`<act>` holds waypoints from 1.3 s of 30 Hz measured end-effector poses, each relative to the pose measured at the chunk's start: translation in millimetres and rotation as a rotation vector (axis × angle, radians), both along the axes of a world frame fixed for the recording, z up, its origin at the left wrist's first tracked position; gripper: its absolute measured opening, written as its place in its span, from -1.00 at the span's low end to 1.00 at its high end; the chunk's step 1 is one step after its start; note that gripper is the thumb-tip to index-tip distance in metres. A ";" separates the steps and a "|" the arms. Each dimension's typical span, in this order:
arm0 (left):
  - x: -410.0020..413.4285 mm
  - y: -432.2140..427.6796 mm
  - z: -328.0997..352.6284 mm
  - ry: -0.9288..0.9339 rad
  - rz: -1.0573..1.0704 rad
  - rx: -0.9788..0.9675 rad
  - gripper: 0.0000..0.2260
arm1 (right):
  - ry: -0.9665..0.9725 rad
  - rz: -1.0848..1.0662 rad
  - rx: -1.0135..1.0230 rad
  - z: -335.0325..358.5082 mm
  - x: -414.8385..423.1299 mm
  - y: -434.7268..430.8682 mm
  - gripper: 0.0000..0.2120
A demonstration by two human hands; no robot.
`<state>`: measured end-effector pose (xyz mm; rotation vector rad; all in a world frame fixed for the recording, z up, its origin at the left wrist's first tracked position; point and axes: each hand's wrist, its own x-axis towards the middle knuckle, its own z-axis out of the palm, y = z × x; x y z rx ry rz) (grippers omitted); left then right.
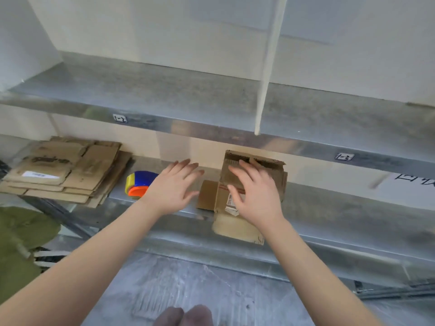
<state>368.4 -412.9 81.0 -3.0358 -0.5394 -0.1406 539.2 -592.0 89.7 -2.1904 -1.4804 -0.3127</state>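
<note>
A small brown cardboard box (pixel 275 180) with open flaps lies on the lower metal shelf (pixel 329 208); one flap hangs over the shelf's front edge. My right hand (pixel 251 194) is spread flat over the box's top, fingers straight. My left hand (pixel 174 187) hovers open just left of the box, fingers straight and pointing toward the wall, next to a side flap (pixel 207 195). A blue, yellow and orange tape dispenser (pixel 138 183) sits just left of my left hand.
A stack of flattened cardboard boxes (pixel 63 170) lies at the left end of the shelf. An upper metal shelf (pixel 211 107) with a white upright divider (pixel 266 90) overhangs. Green fabric (pixel 21 243) lies on the floor at the left. My feet (pixel 183 316) show at the bottom.
</note>
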 end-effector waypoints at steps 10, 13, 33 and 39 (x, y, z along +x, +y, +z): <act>-74.2 100.3 -43.3 0.194 0.090 -0.035 -0.42 | 0.061 0.078 -0.224 -74.4 -88.2 115.5 -0.52; -75.5 123.8 -59.1 0.232 0.054 -0.081 -0.43 | 0.183 -0.022 -0.339 -102.7 -92.8 130.3 -0.46; -34.0 178.2 -89.0 0.387 0.117 -0.455 -0.46 | 0.521 -0.217 -0.500 -146.3 -85.0 150.6 -0.45; -48.3 175.0 -87.3 0.301 0.131 -0.535 -0.51 | 0.533 -0.198 -0.512 -145.2 -86.8 149.4 -0.45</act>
